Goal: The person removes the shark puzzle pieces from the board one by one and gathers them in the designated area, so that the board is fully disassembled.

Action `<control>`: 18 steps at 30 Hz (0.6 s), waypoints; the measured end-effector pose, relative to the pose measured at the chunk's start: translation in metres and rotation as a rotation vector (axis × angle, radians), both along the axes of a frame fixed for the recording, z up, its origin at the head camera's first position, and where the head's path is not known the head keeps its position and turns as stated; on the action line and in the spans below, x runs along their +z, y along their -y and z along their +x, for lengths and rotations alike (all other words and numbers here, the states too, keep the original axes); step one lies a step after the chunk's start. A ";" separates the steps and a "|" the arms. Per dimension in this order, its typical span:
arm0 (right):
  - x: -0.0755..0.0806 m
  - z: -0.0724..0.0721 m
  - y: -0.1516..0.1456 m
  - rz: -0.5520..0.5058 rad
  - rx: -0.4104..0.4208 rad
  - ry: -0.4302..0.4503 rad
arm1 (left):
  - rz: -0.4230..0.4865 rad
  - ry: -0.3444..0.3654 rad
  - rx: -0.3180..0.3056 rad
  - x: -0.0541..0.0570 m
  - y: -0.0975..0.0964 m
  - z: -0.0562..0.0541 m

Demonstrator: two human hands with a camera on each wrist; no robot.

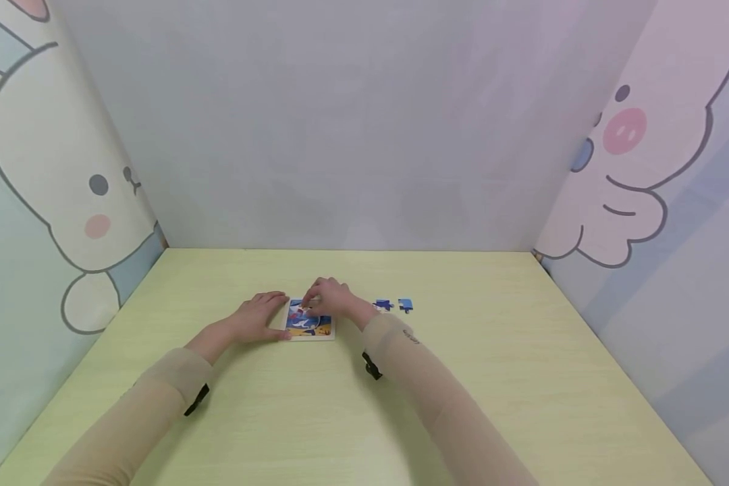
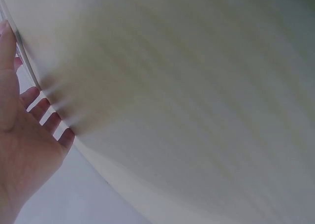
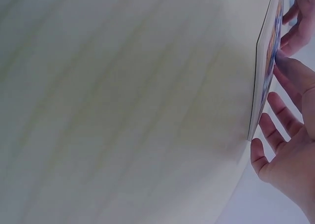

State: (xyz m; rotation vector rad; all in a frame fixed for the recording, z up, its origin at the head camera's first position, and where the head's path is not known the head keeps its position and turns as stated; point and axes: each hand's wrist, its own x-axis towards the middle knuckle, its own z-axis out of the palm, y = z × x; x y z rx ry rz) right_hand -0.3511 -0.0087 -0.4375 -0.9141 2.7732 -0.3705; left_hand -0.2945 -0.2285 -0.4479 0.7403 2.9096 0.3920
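A small jigsaw puzzle (image 1: 300, 325) in a white-edged tray lies on the table, with blue, white and yellow-orange artwork. My left hand (image 1: 259, 318) rests along its left side, thumb at the near-left corner and fingers stretched toward the far-left one. Over the puzzle's upper right part is my right hand (image 1: 331, 297), its thumb and forefinger down at the picture and hiding that area. The right wrist view shows the thumb (image 3: 290, 69) against the puzzle face, the other fingers loosely bent beside the tray. No piece shows between those fingers.
Two loose blue puzzle pieces, one (image 1: 383, 305) nearer my right wrist and another (image 1: 406, 305) farther right, lie beyond the right forearm. The pale yellow table (image 1: 492, 351) meets a plain back wall (image 1: 352, 135) and cartoon-printed side walls.
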 end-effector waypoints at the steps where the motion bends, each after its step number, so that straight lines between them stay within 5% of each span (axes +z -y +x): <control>1: 0.000 0.000 0.001 -0.002 -0.006 0.003 | -0.001 0.000 0.000 0.000 0.000 0.000; 18: -0.005 -0.002 0.004 -0.145 -0.026 0.041 | 0.016 0.002 -0.001 0.004 -0.002 0.003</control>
